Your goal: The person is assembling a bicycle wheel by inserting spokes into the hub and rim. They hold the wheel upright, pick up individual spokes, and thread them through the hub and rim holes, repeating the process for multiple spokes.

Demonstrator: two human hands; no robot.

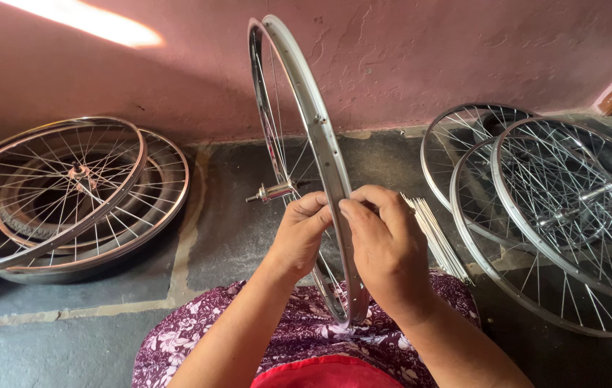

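The left hand (304,233) and right hand (385,244) are both pinching the rim (324,144) of a wheel that is standing upright on the lap, edge-on to the camera; its hub (271,192) is sticking out to the left. A bundle of spokes (439,237) is lying just right of the right hand; finished wheels (69,194) are resting against the wall at left, and more wheels (550,215) are lying at right.

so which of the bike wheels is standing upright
The wheel held between the left hand and right hand, resting on the person's lap. The stacked wheels at left and at right lie flat or nearly so.
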